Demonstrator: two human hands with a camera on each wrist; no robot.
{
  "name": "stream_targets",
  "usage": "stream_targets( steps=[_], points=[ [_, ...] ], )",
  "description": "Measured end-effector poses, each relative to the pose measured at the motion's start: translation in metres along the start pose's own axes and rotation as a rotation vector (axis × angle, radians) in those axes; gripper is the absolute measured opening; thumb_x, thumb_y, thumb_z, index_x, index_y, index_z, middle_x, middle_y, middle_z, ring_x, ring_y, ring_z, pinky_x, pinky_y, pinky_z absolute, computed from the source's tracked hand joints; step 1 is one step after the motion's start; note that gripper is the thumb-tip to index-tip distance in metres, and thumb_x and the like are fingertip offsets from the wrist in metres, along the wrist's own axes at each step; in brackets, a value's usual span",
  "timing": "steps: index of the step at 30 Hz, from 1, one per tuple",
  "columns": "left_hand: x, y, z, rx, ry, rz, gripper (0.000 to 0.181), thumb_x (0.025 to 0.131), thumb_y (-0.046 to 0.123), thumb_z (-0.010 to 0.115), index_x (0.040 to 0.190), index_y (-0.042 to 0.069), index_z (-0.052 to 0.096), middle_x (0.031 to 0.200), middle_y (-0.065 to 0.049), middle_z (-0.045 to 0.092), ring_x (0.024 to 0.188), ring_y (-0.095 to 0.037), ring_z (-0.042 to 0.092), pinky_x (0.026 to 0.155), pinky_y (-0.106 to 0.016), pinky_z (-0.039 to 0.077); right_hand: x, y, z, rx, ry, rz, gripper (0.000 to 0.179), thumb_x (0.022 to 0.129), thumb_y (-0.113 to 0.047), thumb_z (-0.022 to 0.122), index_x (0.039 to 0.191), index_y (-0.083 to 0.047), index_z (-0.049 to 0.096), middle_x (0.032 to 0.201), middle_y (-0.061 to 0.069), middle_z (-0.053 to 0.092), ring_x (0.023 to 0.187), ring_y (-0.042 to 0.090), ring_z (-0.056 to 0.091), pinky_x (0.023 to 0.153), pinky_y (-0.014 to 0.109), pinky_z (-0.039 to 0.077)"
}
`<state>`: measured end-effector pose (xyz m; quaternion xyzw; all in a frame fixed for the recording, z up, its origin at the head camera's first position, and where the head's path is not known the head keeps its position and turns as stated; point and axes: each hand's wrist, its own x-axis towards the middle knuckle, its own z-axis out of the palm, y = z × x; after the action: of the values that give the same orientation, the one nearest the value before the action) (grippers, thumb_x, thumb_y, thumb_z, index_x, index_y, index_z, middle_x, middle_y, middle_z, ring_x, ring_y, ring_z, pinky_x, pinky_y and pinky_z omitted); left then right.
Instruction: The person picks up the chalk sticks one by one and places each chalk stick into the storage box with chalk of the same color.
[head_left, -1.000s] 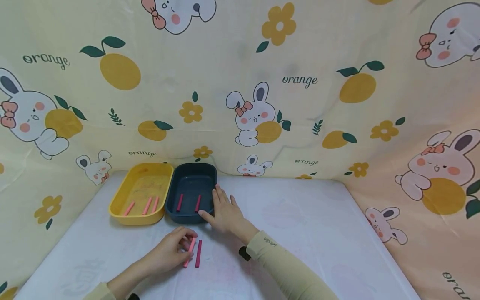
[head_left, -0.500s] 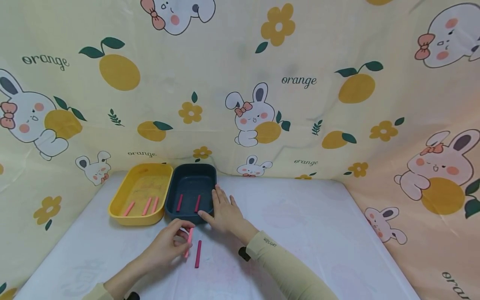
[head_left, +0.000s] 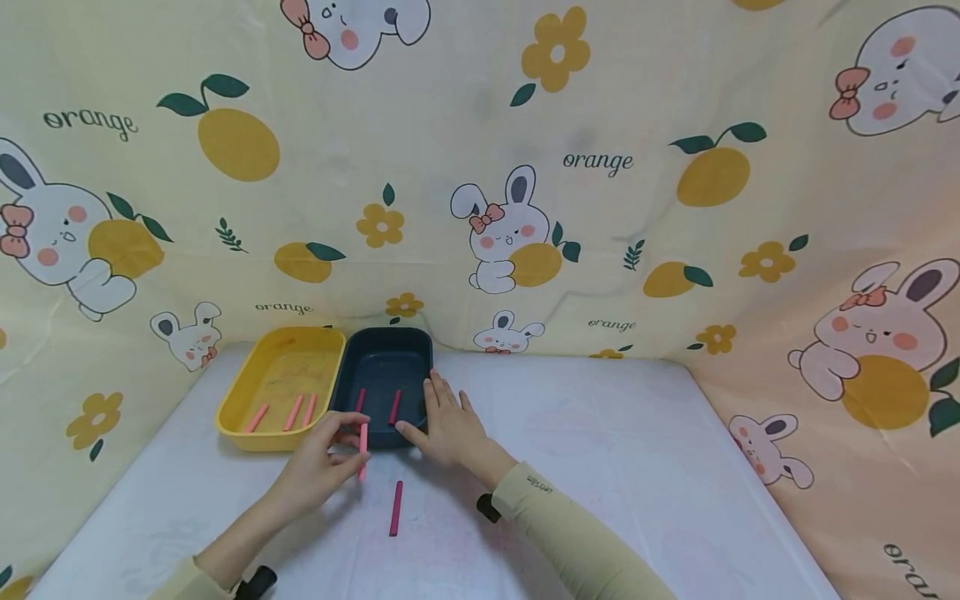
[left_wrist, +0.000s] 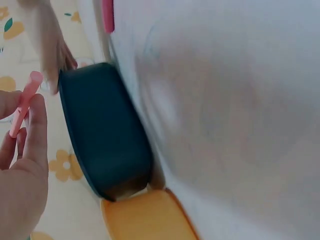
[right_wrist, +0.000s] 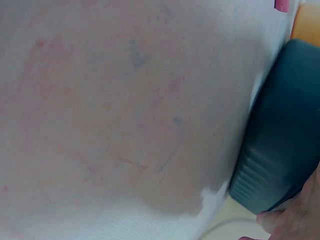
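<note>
My left hand [head_left: 315,468] pinches a light pink, chalk-like stick [head_left: 363,450] between thumb and fingers, in front of the dark blue tray [head_left: 386,360]. The left wrist view shows this round stick [left_wrist: 26,104] held tilted, clear of the table. My right hand [head_left: 453,427] rests against the blue tray's right side, fingers straight, thumb at the near rim. Two dark pink sticks lie in that tray, the left one [head_left: 362,400] partly hidden by my left hand. Another dark pink stick [head_left: 396,508] lies on the table nearer to me.
Left of the blue tray, and touching it, stands a yellow tray [head_left: 258,442] with three light pink sticks [head_left: 294,412] inside. White cover [head_left: 600,467] spreads over the table. A printed cloth [head_left: 420,167] hangs behind and at both sides.
My left hand has lifted the light pink stick from beside the dark pink one and carried it leftward and away from me, toward the trays. My right hand stays in place.
</note>
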<state>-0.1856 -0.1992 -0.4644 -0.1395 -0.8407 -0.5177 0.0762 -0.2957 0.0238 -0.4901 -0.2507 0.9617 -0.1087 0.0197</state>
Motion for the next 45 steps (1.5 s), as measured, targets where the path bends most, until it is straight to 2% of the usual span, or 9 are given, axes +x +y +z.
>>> stream_targets(
  steps=[10, 18, 24, 27, 33, 38, 45],
  points=[
    [0.011, -0.003, -0.023, 0.059, 0.114, -0.013, 0.055, 0.089, -0.007, 0.076, 0.138, 0.000, 0.052, 0.128, -0.016, 0.055, 0.105, -0.030, 0.062, 0.081, -0.017, 0.056, 0.000, 0.001, 0.000, 0.012, -0.006, -0.011, 0.102, 0.098, -0.081, 0.025, 0.167, -0.006, 0.012, 0.175, 0.009, 0.004, 0.160, 0.025, 0.014, 0.126, 0.055, 0.016],
    [0.018, -0.012, -0.047, 0.062, 0.165, -0.021, 0.053, 0.091, -0.006, 0.075, 0.139, -0.004, 0.051, 0.130, -0.021, 0.055, 0.108, -0.034, 0.060, 0.080, -0.013, 0.054, 0.000, 0.001, 0.000, 0.026, -0.014, -0.010, 0.102, 0.098, -0.080, 0.025, 0.167, -0.006, 0.012, 0.175, 0.008, 0.004, 0.160, 0.024, 0.013, 0.126, 0.055, 0.015],
    [0.021, -0.021, -0.059, 0.099, 0.221, 0.029, 0.053, 0.090, -0.006, 0.075, 0.138, -0.002, 0.053, 0.130, -0.019, 0.056, 0.102, -0.024, 0.063, 0.078, -0.012, 0.054, -0.002, 0.000, -0.003, 0.025, -0.012, -0.014, 0.101, 0.099, -0.079, 0.027, 0.166, -0.005, 0.013, 0.175, 0.009, 0.004, 0.160, 0.024, 0.014, 0.126, 0.056, 0.017],
    [0.023, -0.027, -0.065, 0.114, 0.234, 0.020, 0.052, 0.091, -0.005, 0.074, 0.139, -0.003, 0.052, 0.128, -0.020, 0.056, 0.101, -0.023, 0.062, 0.077, -0.011, 0.053, -0.002, 0.000, -0.003, 0.028, -0.012, -0.016, 0.101, 0.099, -0.079, 0.027, 0.166, -0.005, 0.012, 0.175, 0.009, 0.004, 0.160, 0.024, 0.014, 0.125, 0.056, 0.017],
    [0.027, -0.038, -0.079, 0.168, 0.245, -0.018, 0.050, 0.093, -0.003, 0.073, 0.137, -0.007, 0.051, 0.129, -0.025, 0.055, 0.108, -0.038, 0.061, 0.078, -0.005, 0.048, -0.001, 0.001, -0.002, 0.033, -0.010, -0.019, 0.102, 0.098, -0.080, 0.026, 0.166, -0.005, 0.013, 0.175, 0.009, 0.004, 0.160, 0.025, 0.014, 0.125, 0.057, 0.017],
    [0.030, -0.047, -0.088, 0.202, 0.237, -0.048, 0.049, 0.094, -0.001, 0.073, 0.138, -0.007, 0.051, 0.131, -0.026, 0.055, 0.109, -0.039, 0.060, 0.077, -0.004, 0.046, -0.002, 0.001, -0.003, 0.027, -0.010, -0.018, 0.102, 0.098, -0.080, 0.026, 0.166, -0.005, 0.012, 0.175, 0.009, 0.004, 0.160, 0.025, 0.014, 0.125, 0.056, 0.017],
    [0.034, -0.057, -0.097, 0.247, 0.240, -0.055, 0.045, 0.093, -0.004, 0.072, 0.134, -0.009, 0.054, 0.126, -0.028, 0.059, 0.107, -0.043, 0.063, 0.075, -0.004, 0.045, -0.002, 0.000, -0.004, 0.040, -0.014, -0.014, 0.101, 0.099, -0.080, 0.026, 0.166, -0.005, 0.013, 0.175, 0.009, 0.004, 0.160, 0.024, 0.014, 0.126, 0.055, 0.015]
  ],
)
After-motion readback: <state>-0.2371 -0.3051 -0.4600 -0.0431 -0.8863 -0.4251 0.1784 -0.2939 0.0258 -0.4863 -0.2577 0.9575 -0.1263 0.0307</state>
